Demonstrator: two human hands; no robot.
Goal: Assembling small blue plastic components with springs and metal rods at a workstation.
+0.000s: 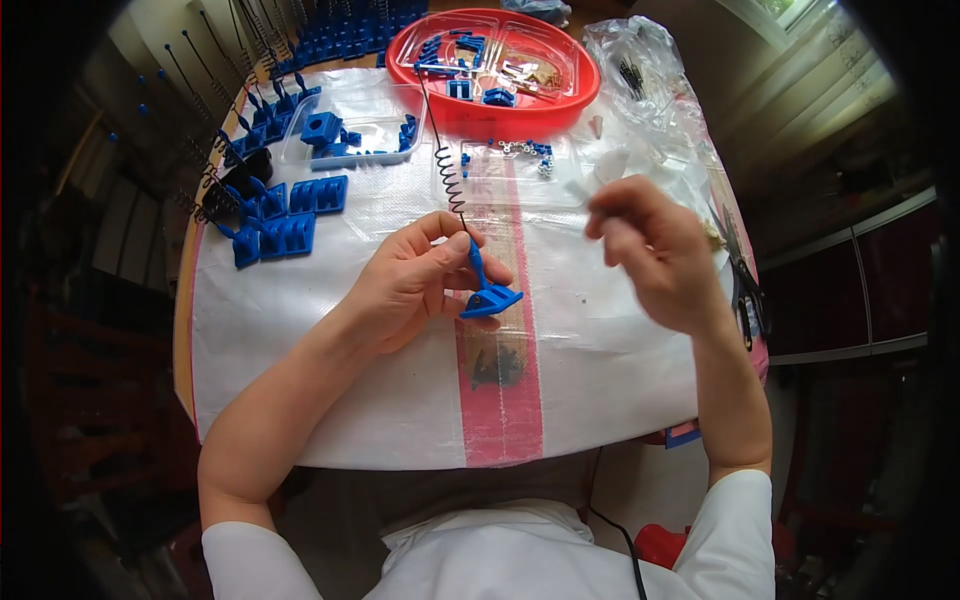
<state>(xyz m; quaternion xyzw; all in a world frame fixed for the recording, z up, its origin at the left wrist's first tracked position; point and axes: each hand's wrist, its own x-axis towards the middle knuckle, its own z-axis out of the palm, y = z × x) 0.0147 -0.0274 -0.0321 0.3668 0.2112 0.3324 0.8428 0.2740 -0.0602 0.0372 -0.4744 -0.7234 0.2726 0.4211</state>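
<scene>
My left hand [420, 265] pinches a blue plastic part [490, 298] with a flat slotted base and a narrow stem. From the stem a dark coiled spring wire [448, 175] rises, tipped with a small blue bead. The part is held tilted above the pink stripe of the table cover. Apart from it, to the right, my right hand [650, 250] hovers over the white cover. Its fingers are curled and smeared by motion, so whether anything lies between them does not show.
Blue assemblies with springs [275, 230] stand at the left. A clear plastic box [375, 158] and a red basin [590, 85] hold blue pieces. Small white and blue bits [530, 150] lie before the basin. Scissors [745, 285] rest by the right edge, near a clear bag [640, 60].
</scene>
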